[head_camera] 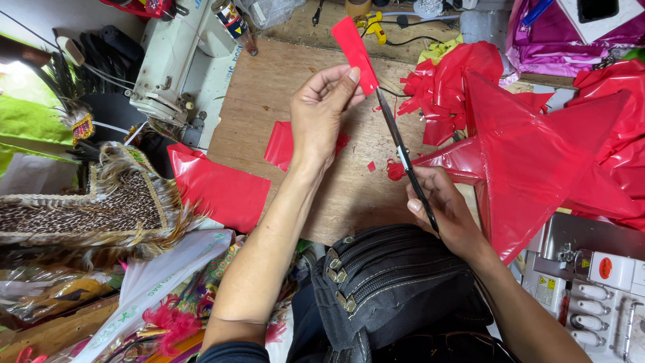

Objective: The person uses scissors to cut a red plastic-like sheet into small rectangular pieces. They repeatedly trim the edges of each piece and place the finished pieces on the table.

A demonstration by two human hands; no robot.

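A: What have I got in the left hand [321,107]?

B: A red strip [355,52], pinched between thumb and fingertips at its lower end, held up over the wooden worktop [269,87] just left of the scissors [403,158]

A: And my right hand [447,212]?

B: Closed round the scissor handles, near the front edge of the worktop. The blades run up from it and meet the strip's lower end; I cannot tell how far the blades are parted

A: What lies around the scissors?

B: Right of them, touching your right hand, a big red star shape [524,161] of shiny sheet. Above that, a heap of red scraps [440,91]. Left of the scissors, under the left wrist, a flat red piece [281,144], and further left a larger red sheet [218,188] hanging off the worktop edge

A: Anything further out?

B: A white sewing machine [181,60] well left of the scissors, and a dark bag [396,289] just below them, in my lap
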